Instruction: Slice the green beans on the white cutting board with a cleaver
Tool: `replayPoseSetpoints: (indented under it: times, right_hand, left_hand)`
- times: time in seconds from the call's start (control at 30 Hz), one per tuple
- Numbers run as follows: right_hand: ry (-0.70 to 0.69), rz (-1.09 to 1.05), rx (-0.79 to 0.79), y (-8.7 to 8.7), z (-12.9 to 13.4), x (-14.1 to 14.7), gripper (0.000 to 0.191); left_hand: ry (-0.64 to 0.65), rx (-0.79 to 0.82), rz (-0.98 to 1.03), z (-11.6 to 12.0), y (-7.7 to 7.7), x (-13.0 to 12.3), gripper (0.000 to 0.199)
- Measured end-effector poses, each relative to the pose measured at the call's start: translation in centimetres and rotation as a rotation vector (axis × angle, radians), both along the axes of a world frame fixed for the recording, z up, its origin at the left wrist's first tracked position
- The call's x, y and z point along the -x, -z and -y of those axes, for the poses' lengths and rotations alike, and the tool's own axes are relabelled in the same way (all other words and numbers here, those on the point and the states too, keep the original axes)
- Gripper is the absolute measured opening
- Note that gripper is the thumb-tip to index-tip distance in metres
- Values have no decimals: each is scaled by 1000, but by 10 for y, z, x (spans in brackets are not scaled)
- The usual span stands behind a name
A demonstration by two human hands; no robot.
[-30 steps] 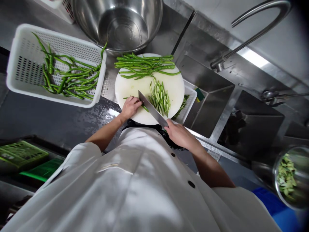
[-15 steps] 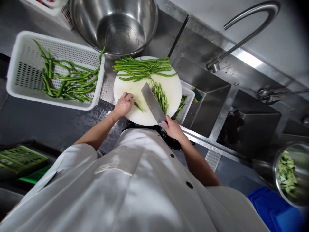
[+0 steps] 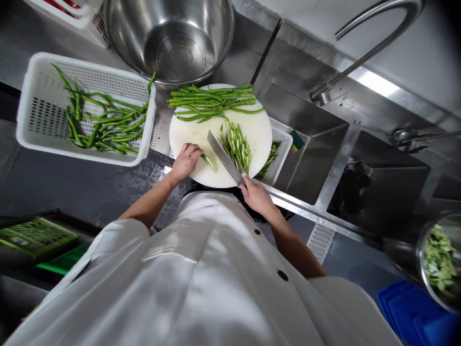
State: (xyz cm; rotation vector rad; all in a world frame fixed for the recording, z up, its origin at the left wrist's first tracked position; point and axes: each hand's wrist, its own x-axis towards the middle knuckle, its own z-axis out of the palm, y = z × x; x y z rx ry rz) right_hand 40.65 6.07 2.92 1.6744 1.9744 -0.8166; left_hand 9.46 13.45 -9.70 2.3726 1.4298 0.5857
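On the round white cutting board, my left hand is closed on a green chili pepper, whose pale, cut-looking end sticks out to the right. My right hand grips a cleaver by its handle, the blade slanting up and left across the board, apart from the held pepper. Just right of the blade lies a heap of cut chili peppers. Whole long green chili peppers lie in a row along the board's far edge.
A white perforated basket with more peppers stands to the left. Behind the board is a large steel bowl. Another white basket with cut pieces sits at the right, by a sink with a faucet. A sponge lies there.
The cleaver's blade has turned more edge-on and its tip has shifted slightly left and down. The pepper in my left hand now shows a pale inner face instead of green skin.
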Motion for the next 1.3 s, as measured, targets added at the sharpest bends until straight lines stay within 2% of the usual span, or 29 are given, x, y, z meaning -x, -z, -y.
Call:
replayPoseSetpoints:
  times: [0.1,0.3,0.47,0.57,0.7,0.8,0.87,1.03,1.17,1.23,1.3]
  right_hand:
    - [-16,1,1,-1,-1,1,47]
    - [-25,11,23,-10,1,4,45]
    - [-58,-12,33,-24,5,4,44]
    - [-61,-12,45,-24,3,4,43]
    - [-63,6,52,-15,0,3,44]
    - [-71,12,46,-13,2,1,46]
    - [-82,16,39,-16,5,1,44]
    - [-129,28,42,-41,13,6,39]
    - [-161,36,94,-63,14,14,35]
    - [-165,27,118,-61,9,22,33]
    - [-147,1,122,-48,1,33,35]
  left_hand:
    - [-74,-42,13,1,5,-15,34]
    - [34,-51,-10,4,14,-12,31]
    - [92,-6,-70,-1,10,-5,32]
    - [152,4,-99,-4,4,0,30]
    - [72,-50,-56,-1,2,1,31]
    - [-8,-81,-34,3,6,-3,32]
    - [-12,-68,-33,3,12,-7,32]
    - [-18,-54,-35,1,26,-11,34]
    - [-41,-73,-13,1,29,-12,33]
    - [-37,-69,-5,1,29,-12,33]
    - [-20,-59,2,1,29,-12,34]
